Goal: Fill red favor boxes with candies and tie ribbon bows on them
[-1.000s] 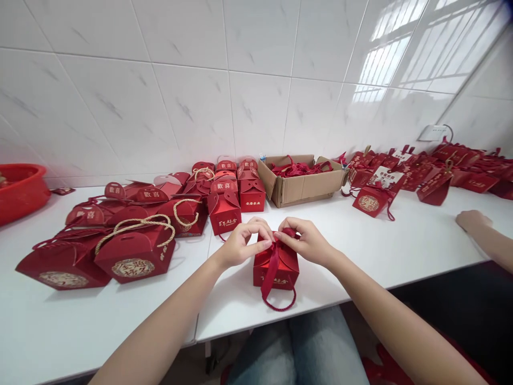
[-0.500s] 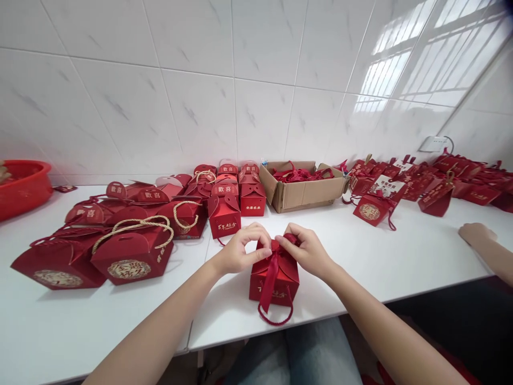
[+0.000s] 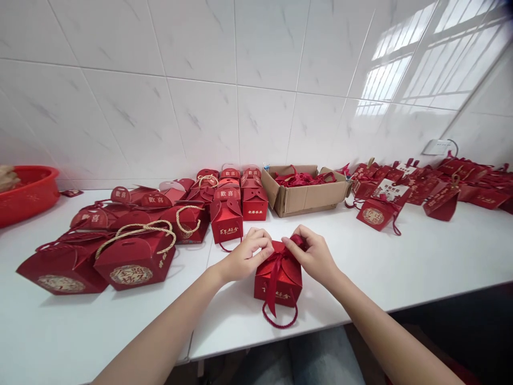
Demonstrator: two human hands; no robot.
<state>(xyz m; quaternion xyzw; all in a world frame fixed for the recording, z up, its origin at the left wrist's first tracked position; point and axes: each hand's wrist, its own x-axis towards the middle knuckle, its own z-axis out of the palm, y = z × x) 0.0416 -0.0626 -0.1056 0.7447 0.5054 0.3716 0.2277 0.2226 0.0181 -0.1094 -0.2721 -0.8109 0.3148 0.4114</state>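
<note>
A small red gift box [image 3: 280, 286] with gold lettering stands upright near the table's front edge. Dark red ribbon [image 3: 273, 278] is knotted on its top, and one tail hangs down the front face. A twisted cord handle [image 3: 280, 324] droops from the same side onto the table. My left hand [image 3: 247, 255] pinches at the ribbon from the left, its fingertips at the knot. From the right my right hand [image 3: 315, 251] grips a ribbon loop between thumb and fingers. What lies directly under the fingertips is partly hidden.
Several red gift boxes [image 3: 136, 262] are grouped on the left, some with straw-coloured cord. A cardboard box [image 3: 310, 200] of red ribbons stands by the tiled wall. More decorated boxes [image 3: 374, 214] are at the right. A red plastic basin [image 3: 36, 195] sits far left.
Both hands stay at the ribbon; my right hand now draws its loop slightly outward. The other person's hand at the right has gone out of view. The view has shifted slightly.
</note>
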